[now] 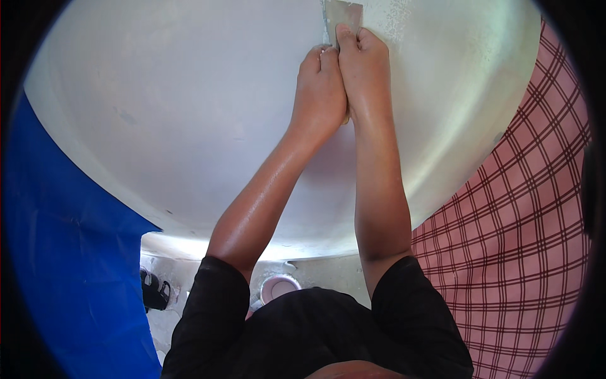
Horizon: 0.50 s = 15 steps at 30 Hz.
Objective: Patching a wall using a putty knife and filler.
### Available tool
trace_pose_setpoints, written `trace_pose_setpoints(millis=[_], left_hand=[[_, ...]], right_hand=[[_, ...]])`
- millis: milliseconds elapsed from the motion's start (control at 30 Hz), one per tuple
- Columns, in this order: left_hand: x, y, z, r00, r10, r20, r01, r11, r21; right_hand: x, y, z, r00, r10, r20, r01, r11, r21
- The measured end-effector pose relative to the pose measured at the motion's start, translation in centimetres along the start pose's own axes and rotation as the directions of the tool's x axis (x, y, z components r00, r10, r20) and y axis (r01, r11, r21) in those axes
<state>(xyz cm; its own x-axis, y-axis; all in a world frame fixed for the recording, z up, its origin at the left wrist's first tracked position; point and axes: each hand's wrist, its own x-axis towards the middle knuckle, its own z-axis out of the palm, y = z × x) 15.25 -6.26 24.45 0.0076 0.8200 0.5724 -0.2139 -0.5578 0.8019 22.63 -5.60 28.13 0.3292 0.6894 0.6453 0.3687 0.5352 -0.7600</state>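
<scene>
Both arms reach up against a smooth whitish wall (189, 114). My right hand (367, 66) is closed around a putty knife, its thumb lying along the flat metal blade (347, 14). The wide end of the blade points away from me at the top of the view, near a rough whitish patch on the wall. My left hand (319, 85) is pressed against the right one, its fingers curled and a white smear on a fingertip. Whatever lies inside the left hand is hidden by its back.
A blue sheet (69, 252) hangs at the left, and pink checked cloth (505, 252) at the right. Below, on the speckled floor (328, 273), stand a pinkish pail (268, 290) and dark sandals (153, 292).
</scene>
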Motion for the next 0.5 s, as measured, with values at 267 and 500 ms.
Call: trace_pose_setpoints(millis=[267,500], left_hand=[[1.2,-1.0,2.7,0.997,0.071,-0.018,-0.07,0.996,0.048],[2.0,-0.9,5.0,1.0,0.03,0.004,-0.03,0.999,-0.017]], right_hand=[[1.7,0.8,-2.0,0.999,0.042,-0.009,-0.042,0.999,-0.005],[3.0,0.8,-4.0,1.0,-0.003,-0.014,0.003,1.0,-0.015]])
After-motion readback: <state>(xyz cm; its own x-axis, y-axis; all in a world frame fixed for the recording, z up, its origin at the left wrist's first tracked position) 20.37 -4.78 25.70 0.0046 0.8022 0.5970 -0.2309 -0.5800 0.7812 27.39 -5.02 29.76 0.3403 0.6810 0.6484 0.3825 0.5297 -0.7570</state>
